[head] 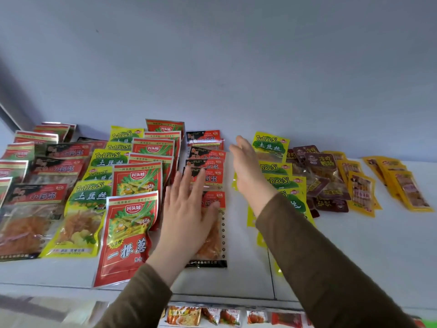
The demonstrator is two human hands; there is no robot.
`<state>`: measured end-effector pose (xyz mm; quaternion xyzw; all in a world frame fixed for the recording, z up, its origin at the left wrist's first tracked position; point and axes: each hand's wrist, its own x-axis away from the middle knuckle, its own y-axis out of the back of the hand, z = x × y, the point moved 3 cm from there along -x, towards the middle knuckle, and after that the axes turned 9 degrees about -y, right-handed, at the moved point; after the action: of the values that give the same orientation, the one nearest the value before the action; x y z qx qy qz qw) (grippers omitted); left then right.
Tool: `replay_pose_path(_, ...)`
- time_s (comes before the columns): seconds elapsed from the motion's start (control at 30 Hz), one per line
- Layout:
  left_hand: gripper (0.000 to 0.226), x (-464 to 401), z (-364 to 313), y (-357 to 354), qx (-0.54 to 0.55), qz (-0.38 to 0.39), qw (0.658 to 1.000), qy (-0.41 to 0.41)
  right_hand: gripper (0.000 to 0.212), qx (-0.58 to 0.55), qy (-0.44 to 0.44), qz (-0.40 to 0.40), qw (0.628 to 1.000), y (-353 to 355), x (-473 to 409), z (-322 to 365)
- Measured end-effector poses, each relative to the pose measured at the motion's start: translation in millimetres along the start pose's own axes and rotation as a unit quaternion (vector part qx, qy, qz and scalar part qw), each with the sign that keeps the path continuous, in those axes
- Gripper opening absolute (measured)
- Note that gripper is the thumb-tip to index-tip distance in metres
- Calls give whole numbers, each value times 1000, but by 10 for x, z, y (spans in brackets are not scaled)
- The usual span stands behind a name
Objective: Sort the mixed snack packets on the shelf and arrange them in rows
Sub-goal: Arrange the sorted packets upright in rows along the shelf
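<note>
Snack packets lie in rows on a white shelf (354, 245). My left hand (186, 209) lies flat with straight fingers on the front packet of a black-and-red row (208, 176). Left of it runs a row of red packets (132, 233), then yellow TuDouSi packets (87, 209). My right hand (248, 166) hovers edge-on with straight fingers between the black-and-red row and a second yellow TuDouSi row (272, 147), which my sleeve partly hides. Neither hand holds anything.
Brown packets (319, 166) lie in a loose heap right of the second yellow row, with orange-yellow packets (361, 190) beyond. More black-and-red (35, 209) and red packets sit at far left. A lower shelf of snacks (212, 316) shows below. The grey wall (236, 67) backs the shelf.
</note>
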<state>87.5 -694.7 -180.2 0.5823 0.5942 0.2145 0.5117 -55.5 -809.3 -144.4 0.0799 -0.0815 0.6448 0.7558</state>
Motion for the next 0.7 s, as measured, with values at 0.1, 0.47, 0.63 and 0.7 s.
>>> replay_pose_path(0.1, 76, 50, -81, -191, -71, 71, 995, -15, 33, 62, -60, -14, 996, -76, -418, 49)
replay_pose_path(0.47, 79, 148, 74, -387, -114, 111, 987, 0, 38, 215, -82, -27, 973, -323, -1085, -110)
replay_pose_path(0.63, 78, 146, 68, -361, -109, 104, 989, -3, 48, 191, -95, -37, 976, -274, -1159, -152)
replay_pose_path(0.7, 78, 142, 78, -362, -107, 105, 989, -3, 43, 184, -85, -36, 979, -288, -1183, -166)
